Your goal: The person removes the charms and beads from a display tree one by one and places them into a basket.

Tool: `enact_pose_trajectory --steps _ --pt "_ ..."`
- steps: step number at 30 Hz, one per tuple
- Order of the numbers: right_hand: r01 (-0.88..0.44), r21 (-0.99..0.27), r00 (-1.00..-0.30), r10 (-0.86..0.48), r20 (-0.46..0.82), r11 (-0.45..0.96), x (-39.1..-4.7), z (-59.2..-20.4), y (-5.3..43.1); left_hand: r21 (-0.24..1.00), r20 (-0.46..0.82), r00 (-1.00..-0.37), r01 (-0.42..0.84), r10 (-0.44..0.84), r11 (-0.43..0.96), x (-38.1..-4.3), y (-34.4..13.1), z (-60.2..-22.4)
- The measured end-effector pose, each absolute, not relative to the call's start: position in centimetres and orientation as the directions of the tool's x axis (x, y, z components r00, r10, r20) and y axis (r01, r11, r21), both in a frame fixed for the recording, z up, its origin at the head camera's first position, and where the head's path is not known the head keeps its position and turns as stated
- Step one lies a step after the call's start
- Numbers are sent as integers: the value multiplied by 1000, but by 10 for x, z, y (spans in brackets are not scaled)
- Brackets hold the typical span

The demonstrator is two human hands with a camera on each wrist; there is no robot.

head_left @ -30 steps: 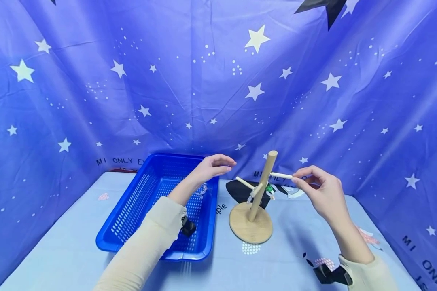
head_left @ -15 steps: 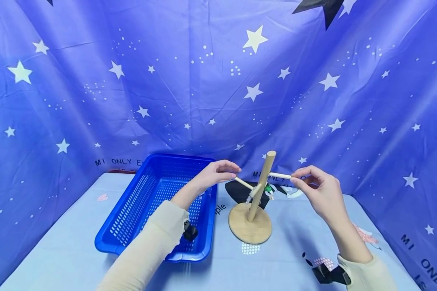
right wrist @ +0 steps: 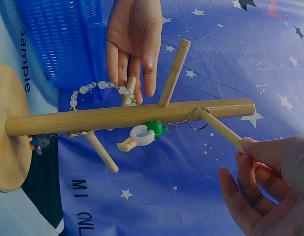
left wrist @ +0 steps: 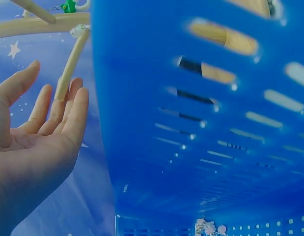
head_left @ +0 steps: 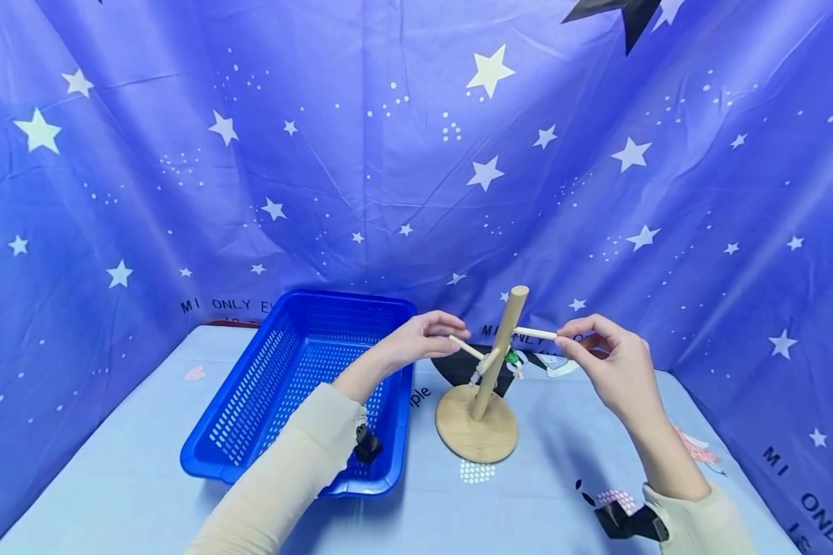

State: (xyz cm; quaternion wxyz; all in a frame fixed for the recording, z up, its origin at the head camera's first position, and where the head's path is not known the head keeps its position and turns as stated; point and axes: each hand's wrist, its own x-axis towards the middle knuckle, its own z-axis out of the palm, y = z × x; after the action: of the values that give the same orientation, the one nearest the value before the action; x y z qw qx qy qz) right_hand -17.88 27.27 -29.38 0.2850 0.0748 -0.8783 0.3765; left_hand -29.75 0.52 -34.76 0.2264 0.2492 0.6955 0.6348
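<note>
Keychains and a bracelet already hang on the stand; beads in the basket seem left to hang. The right hand pinches a peg; the left hand, relaxed, grips nothing.

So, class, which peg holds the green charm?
The topmost peg, pinched by the right hand; the green charm hangs only there, and the bracelet hangs on another.

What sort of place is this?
Perhaps a makeshift tabletop booth, hard to say where: a starry curtain closes the back and both sides, and a basket and wooden stand sit on a printed cloth.
</note>
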Motion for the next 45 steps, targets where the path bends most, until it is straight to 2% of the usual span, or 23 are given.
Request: enact_pose_trajectory --steps 7,11,19,24,28,34,40,45 --pt "-338 -630 -829 96 552 699 -177 -295 273 992 -122 -759 -108 639 62 -291 10 -346" --pt "-346 -632 -827 93 555 694 -177 -295 273 980 -199 -722 -164 662 115 -286 8 -346" --pt "-343 -623 -823 94 560 703 -179 -293 272 967 -216 -626 -33 749 251 -282 4 -346" --pt "-337 -623 -831 89 550 706 -177 -294 271 962 -184 -590 56 786 268 -280 7 -348" --pt "-336 -617 -828 89 553 711 -176 -295 271 969 -165 -584 55 795 242 -278 13 -349" --pt "-332 -621 -828 96 553 710 -174 -296 271 974 -132 -642 56 756 218 -277 18 -350" --pt "-324 -618 -836 88 541 716 -172 -300 270 957 -31 -738 173 675 233 -274 14 -356" --pt "-336 -613 -826 88 556 715 -174 -296 272 940 64 -786 255 615 227 -280 13 -355"
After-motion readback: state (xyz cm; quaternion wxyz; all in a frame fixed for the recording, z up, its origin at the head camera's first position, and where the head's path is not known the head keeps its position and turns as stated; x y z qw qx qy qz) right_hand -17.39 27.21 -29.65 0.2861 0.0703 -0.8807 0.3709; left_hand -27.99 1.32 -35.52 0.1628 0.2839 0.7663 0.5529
